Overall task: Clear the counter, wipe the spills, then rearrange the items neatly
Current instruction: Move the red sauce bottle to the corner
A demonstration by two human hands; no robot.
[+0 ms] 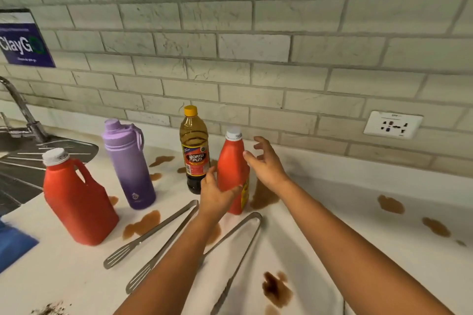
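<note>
A: Item one, legible writing?

B: "DATU PUTI" on the label of the dark-liquid bottle [194, 151], yellow cap, standing just beyond the left hand [215, 193]. A blue sign [24, 41] on the wall, far left of both hands, read "ClayG", its last letter unclear. The purple flask [129, 163] left of the left hand bore a small logo, unreadable.

A: Hands?

B: Left hand curled round the lower body of the small red bottle [233, 169], gripping it. Right hand [266, 163] hovered at that bottle's right side, fingers spread and loosely bent, holding nothing.

A: Surface and room?

B: White counter [358, 225], brown spills [277, 291] beneath, between and to the right of the arms. Pale brick wall, a socket [393, 124] beyond the right hand. Red jug [76, 202] far left of the left hand; sink [18, 169] and tap [21, 110] farther left.

A: Obscured?

B: Two metal tongs [153, 235] partly under the left forearm. The small red bottle's yellow label mostly turned away. A blue object [12, 243] cut off at the left edge, unidentified. Dark crumbs [51, 309] at the bottom edge.
</note>
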